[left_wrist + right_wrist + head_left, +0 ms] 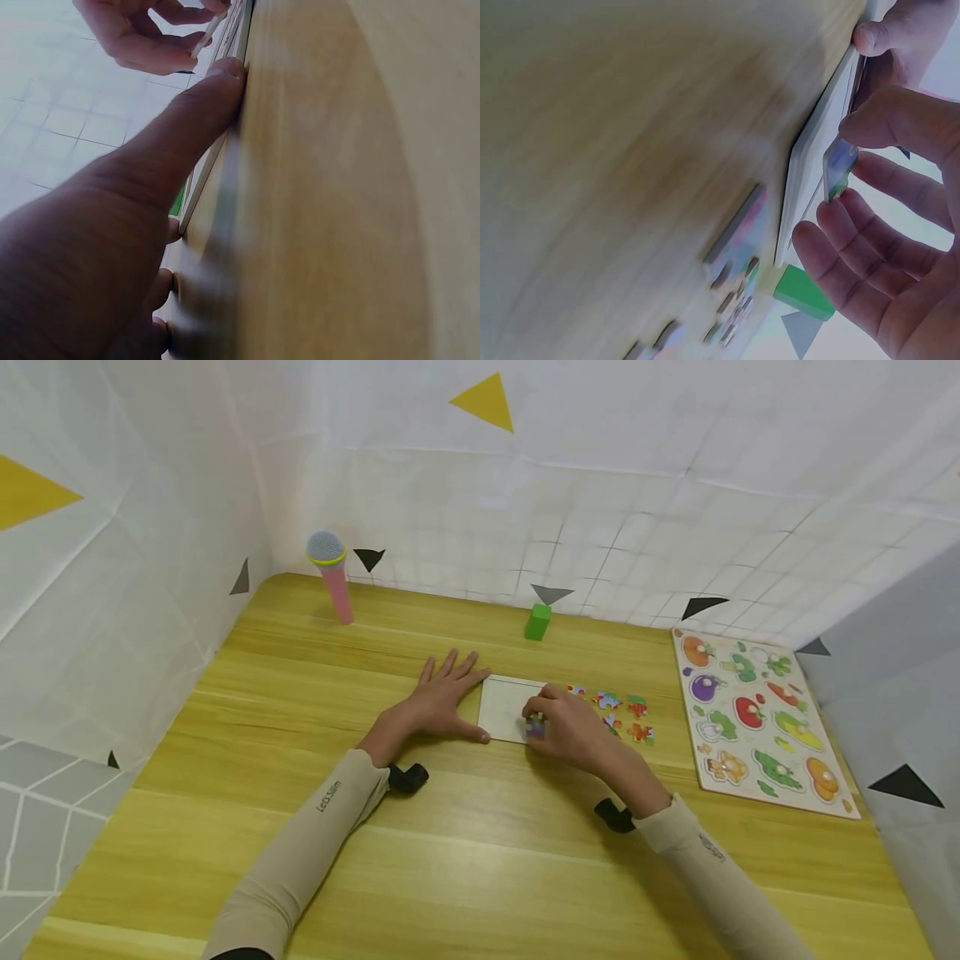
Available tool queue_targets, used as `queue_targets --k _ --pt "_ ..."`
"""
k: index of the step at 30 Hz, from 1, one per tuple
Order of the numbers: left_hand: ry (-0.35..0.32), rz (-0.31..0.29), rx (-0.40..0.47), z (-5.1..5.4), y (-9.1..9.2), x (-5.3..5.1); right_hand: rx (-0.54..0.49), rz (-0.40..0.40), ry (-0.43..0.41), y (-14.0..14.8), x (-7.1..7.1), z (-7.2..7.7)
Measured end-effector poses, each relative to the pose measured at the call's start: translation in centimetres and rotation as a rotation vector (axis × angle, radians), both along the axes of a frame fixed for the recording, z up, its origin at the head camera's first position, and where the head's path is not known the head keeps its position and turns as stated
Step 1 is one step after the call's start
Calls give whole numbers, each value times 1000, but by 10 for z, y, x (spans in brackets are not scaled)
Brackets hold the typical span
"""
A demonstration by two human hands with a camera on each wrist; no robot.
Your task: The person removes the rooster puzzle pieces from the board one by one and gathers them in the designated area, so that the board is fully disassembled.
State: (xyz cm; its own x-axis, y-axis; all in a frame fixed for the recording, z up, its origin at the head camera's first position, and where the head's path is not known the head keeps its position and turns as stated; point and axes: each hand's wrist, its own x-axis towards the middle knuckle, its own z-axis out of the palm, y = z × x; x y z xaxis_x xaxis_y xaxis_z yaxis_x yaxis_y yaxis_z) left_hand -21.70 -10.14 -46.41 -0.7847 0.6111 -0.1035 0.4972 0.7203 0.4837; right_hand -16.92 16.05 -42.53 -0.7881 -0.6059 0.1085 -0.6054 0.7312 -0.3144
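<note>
In the head view a flat white puzzle board [501, 708] lies mid-table. My left hand [438, 697] is spread flat at its left side, with the thumb and a finger touching the corners. Over the board's right part my right hand [573, 727] pinches a puzzle piece [535, 727] with purple on it. The right wrist view has this puzzle piece [841, 166] tilted on edge between thumb and fingers, above the board [810, 154]. Several loose puzzle pieces [637, 706] lie just right of the board, some partly hidden behind the right hand.
A pink toy microphone [339, 589] stands at the back left. Behind the board is a green block [537, 622]. A vegetable peg puzzle [765, 727] lies at the right. White patterned cloth [420, 502] walls the table's back and sides.
</note>
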Motion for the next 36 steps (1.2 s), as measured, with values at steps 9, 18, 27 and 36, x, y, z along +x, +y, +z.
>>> queue_targets --k 9,18,27,36 --pt "18 -12 -32 1 3 -2 -12 -8 6 22 10 -1" --pt "25 -9 -10 1 2 -1 -30 -25 54 38 14 -2" --pt "11 -22 0 -1 3 0 -66 -64 46 58 27 -4" --pt "15 -3 0 -3 1 0 -43 -95 58 75 38 -5"
